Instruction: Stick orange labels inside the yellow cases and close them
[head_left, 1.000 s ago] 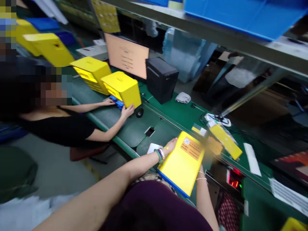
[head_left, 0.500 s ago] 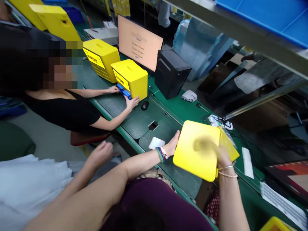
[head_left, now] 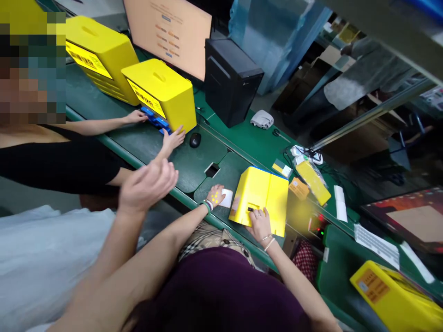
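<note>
My left hand [head_left: 215, 196] rests palm down on the green bench, with spread fingers at the left edge of a white card [head_left: 226, 198]. Yellow dots show on the back of it. A yellow box [head_left: 270, 193] stands at the bench edge to the right of the card. My right hand [head_left: 260, 223] grips this box's near lower side, its fingers beside a small black part [head_left: 250, 209] and its thumb mostly hidden. Right of the box is a blurred yellow patch [head_left: 302, 214], too smeared to make out.
Left, a person's hands [head_left: 175, 138] hold a blue part [head_left: 155, 121] at a yellow box [head_left: 176, 92]. Another person's hand [head_left: 148, 184] hovers over my left forearm. Behind are a mouse [head_left: 195, 140], black computer case [head_left: 231, 83] and scissors [head_left: 280, 135]; a keyboard [head_left: 377, 244] lies right.
My left hand has left the yellow object and come down by the card. My right hand has moved left onto the yellow box's near side. The other person's hand at left has risen and opened.
</note>
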The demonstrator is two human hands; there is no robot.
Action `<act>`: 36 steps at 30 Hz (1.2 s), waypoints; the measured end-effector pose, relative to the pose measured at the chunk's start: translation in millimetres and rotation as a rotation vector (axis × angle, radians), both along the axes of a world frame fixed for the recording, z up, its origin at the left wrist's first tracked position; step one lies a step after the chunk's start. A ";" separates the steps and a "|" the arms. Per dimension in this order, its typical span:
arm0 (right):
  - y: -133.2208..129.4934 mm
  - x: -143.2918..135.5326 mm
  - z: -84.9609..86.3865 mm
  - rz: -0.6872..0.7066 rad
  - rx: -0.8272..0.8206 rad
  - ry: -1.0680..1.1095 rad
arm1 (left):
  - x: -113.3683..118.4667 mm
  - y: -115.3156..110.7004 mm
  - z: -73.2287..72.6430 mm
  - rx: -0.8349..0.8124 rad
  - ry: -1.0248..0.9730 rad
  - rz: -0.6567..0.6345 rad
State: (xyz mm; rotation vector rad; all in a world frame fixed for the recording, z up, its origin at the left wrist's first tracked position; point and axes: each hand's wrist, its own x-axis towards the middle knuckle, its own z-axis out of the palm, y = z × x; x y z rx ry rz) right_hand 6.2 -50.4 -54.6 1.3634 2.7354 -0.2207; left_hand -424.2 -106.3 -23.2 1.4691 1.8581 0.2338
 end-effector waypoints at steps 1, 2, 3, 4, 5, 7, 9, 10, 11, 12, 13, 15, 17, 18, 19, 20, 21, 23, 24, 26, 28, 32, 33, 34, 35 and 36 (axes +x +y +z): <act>-0.8 -2.2 -0.7 0.002 -0.011 -0.013 | 36.7 27.8 -11.1 0.020 0.084 -0.039; -1.1 -3.7 -0.5 -0.001 -0.020 -0.026 | 75.0 53.4 -25.4 0.021 0.095 -0.080; -1.1 -4.8 0.3 -0.006 -0.026 -0.037 | 110.6 74.9 -41.8 0.017 0.091 -0.120; -0.9 -5.5 1.3 -0.012 -0.029 -0.047 | 140.2 91.6 -59.0 0.006 0.097 -0.149; -0.6 -6.2 2.3 -0.018 -0.031 -0.055 | 161.9 103.4 -76.0 -0.003 0.109 -0.170; -0.1 -7.7 3.9 -0.031 -0.035 -0.069 | 181.0 115.4 -106.0 -0.024 0.139 -0.185; 0.2 -10.0 4.3 -0.048 -0.040 -0.078 | 178.0 118.8 -128.6 -0.048 0.163 -0.182; 0.3 -11.5 4.3 -0.056 -0.043 -0.079 | 173.4 119.2 -136.9 -0.061 0.171 -0.176; 0.4 -13.1 4.0 -0.063 -0.044 -0.079 | 169.1 119.4 -143.5 -0.072 0.177 -0.166; 0.5 -14.9 3.8 -0.069 -0.043 -0.077 | 166.3 119.4 -148.6 -0.081 0.183 -0.153; 0.7 -16.8 3.7 -0.075 -0.040 -0.074 | 165.2 119.2 -152.5 -0.088 0.188 -0.137; 1.3 -20.7 3.7 -0.084 -0.032 -0.070 | 167.7 117.1 -157.8 -0.092 0.198 -0.098; 2.1 -24.3 4.3 -0.094 -0.031 -0.075 | 173.1 112.7 -161.3 -0.097 0.200 -0.055; 2.4 -25.9 4.6 -0.100 -0.032 -0.078 | 175.4 109.9 -162.9 -0.105 0.195 -0.035; 2.7 -27.4 4.8 -0.106 -0.034 -0.080 | 177.0 107.2 -164.4 -0.116 0.184 -0.018; 2.8 -28.7 4.9 -0.112 -0.035 -0.081 | 177.8 104.9 -165.9 -0.129 0.165 -0.007; 2.7 -29.8 4.7 -0.118 -0.034 -0.079 | 177.5 103.3 -167.2 -0.142 0.140 -0.004; 1.7 -31.7 3.5 -0.134 -0.028 -0.075 | 173.9 103.1 -168.7 -0.159 0.079 -0.020; 1.0 -32.4 2.6 -0.144 -0.026 -0.075 | 170.5 104.9 -168.6 -0.158 0.049 -0.032; -0.9 -33.9 0.9 -0.169 -0.020 -0.079 | 160.7 112.4 -166.5 -0.139 0.011 -0.046; -2.8 -35.5 0.0 -0.197 -0.016 -0.083 | 147.5 124.5 -163.0 -0.096 0.013 -0.031; -3.5 -41.0 1.3 -0.238 -0.021 -0.087 | 120.2 156.9 -162.1 -0.030 0.060 0.022; -3.0 -43.0 1.7 -0.242 -0.024 -0.089 | 114.9 164.6 -163.7 -0.036 0.059 0.019; -2.4 -45.3 2.0 -0.246 -0.026 -0.090 | 110.4 171.4 -165.5 -0.051 0.051 0.009; -1.8 -47.7 2.2 -0.251 -0.027 -0.090 | 106.7 177.1 -167.2 -0.069 0.039 -0.003; -1.4 -50.1 2.2 -0.254 -0.029 -0.087 | 103.8 181.6 -168.4 -0.086 0.024 -0.015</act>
